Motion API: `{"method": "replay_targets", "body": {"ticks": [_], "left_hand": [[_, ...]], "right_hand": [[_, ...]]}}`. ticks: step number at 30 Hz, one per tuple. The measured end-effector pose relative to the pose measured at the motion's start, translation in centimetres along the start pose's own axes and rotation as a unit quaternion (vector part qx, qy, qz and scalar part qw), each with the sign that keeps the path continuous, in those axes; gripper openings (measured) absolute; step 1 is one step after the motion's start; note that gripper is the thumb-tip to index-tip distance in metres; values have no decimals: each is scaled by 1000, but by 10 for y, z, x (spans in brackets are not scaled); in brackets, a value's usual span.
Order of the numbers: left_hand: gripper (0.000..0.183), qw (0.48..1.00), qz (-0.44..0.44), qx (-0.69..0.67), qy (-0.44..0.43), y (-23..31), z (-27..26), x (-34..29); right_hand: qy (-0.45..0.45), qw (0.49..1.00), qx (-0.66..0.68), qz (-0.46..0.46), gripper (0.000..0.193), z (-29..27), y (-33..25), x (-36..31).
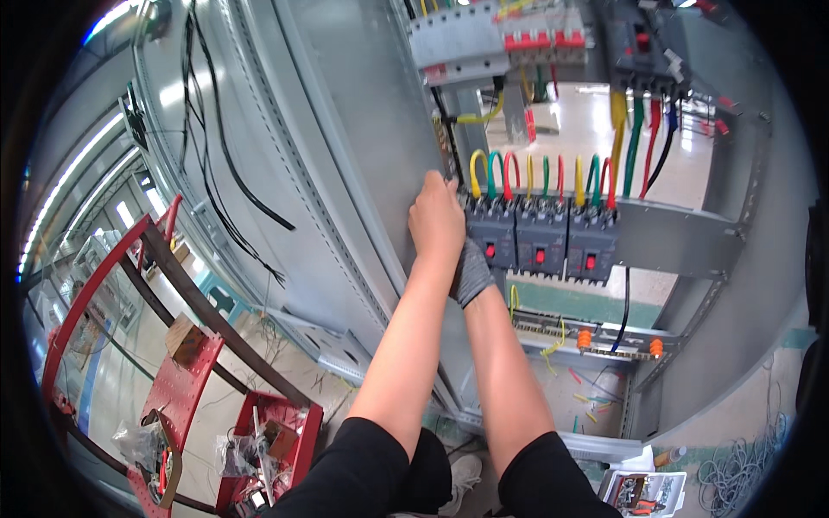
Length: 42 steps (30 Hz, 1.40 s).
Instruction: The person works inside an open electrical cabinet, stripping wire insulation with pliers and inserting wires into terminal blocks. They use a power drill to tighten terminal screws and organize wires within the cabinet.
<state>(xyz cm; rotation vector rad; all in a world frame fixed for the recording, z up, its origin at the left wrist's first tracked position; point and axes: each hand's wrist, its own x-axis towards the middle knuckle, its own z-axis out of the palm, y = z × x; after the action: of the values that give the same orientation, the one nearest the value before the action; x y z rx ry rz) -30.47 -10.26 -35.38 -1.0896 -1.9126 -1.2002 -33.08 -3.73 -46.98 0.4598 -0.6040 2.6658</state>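
My left hand point(436, 223) is bare and raised at the left inner edge of a grey metal cabinet, its fingers closed together beside a black cable bundle. What they pinch, if anything, is hidden. Just below and partly behind it is my right hand point(472, 269), in a grey knit glove; its fingers are out of sight. Right of both hands stands a row of dark grey circuit breakers point(541, 237) with red switches. Short yellow, green and red wires point(545, 175) loop out of their tops.
Higher up are a row of red-switched breakers point(544, 43) and a larger breaker point(641, 43) with thick coloured cables. A red cart point(181, 388) stands at left, black cables point(207, 147) hang on the panel, and a tool box point(643, 494) sits at lower right.
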Motion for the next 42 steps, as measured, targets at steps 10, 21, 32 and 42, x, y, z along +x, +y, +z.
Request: {"method": "replay_targets", "body": {"ticks": [10,21,32,42], "left_hand": [[12,903,193,-383,-36,14,-37,-58],[24,898,112,-415,-92,53,-104,38],[27,719,-299,-618,-108,108,-161,154],[31,884,-254,-367,-142,105,-141,222]], "right_hand": [[69,984,-159,-50,22,28,26,-58],[221,845,-484,45,24,147,-28,-115],[306,831,-448,122,41,302,-69,-88],[204,844,-492,-67,23,293,-98,53]]}}
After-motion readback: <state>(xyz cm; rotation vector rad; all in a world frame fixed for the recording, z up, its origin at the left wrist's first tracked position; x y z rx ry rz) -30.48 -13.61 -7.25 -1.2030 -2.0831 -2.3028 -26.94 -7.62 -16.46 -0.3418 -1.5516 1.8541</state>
